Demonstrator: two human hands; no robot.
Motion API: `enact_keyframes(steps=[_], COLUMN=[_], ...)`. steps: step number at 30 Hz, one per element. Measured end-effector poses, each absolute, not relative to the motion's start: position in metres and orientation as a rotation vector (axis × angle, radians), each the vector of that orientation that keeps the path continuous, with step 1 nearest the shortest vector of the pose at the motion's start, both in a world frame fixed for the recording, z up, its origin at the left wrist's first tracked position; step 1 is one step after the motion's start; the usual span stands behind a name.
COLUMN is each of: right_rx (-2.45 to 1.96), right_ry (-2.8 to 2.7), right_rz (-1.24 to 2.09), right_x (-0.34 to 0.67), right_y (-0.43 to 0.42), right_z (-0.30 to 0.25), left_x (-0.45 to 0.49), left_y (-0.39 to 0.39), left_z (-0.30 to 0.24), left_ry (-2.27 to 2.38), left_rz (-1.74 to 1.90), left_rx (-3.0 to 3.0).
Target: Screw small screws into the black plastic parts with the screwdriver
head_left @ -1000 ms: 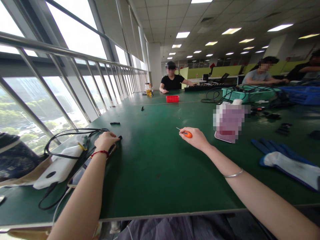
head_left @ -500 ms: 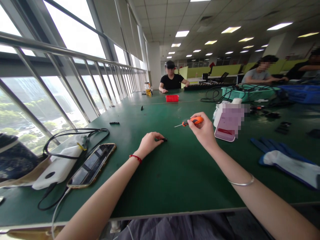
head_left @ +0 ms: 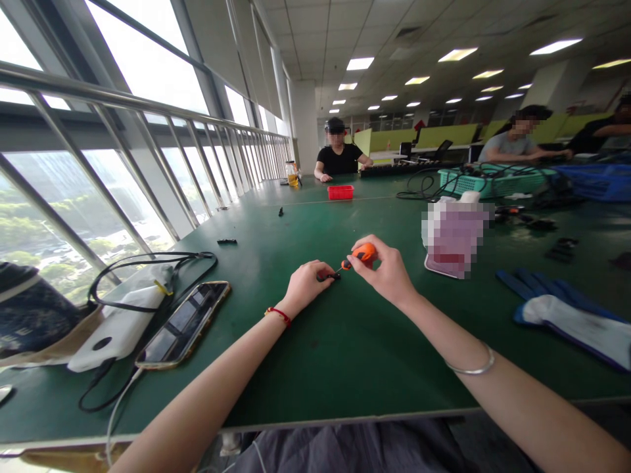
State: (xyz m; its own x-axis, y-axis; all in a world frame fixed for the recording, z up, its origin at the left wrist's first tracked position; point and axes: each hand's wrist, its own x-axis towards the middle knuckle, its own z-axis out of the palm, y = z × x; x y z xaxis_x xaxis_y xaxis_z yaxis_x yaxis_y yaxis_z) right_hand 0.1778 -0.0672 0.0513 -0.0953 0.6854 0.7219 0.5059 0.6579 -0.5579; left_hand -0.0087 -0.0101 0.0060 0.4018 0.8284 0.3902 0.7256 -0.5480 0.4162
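Note:
My right hand (head_left: 383, 270) grips an orange and black screwdriver (head_left: 363, 252) by its handle. Its thin shaft slants down and left to a small black part (head_left: 335, 276) on the green table (head_left: 315, 368). Whether the tip sits in the part is too small to make out. With closed fingers, my left hand (head_left: 310, 284) pinches that black part against the tabletop, hiding some of it.
A phone (head_left: 182, 325), a white power bank (head_left: 111, 328) and black cables lie at left. On the right are a second phone (head_left: 451, 240) and a blue-white glove (head_left: 566, 315). Farther off stand a red tray (head_left: 340, 192) and a green basket (head_left: 493, 184); co-workers sit beyond.
The screwdriver has come left and down, and its shaft now reaches the black part. My left hand, with the part, has shifted slightly right.

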Motion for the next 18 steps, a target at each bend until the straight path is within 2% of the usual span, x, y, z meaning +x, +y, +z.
enact_keyframes(steps=[18], right_rx=[-0.953], right_ry=[-1.795], right_rz=[0.162], right_x=[0.1760], right_y=[-0.0662], right_z=[0.0484], left_x=[-0.0078], left_y=[-0.0115], left_z=[0.0063], left_ry=[1.421], left_rz=[0.841], left_rx=[2.496])
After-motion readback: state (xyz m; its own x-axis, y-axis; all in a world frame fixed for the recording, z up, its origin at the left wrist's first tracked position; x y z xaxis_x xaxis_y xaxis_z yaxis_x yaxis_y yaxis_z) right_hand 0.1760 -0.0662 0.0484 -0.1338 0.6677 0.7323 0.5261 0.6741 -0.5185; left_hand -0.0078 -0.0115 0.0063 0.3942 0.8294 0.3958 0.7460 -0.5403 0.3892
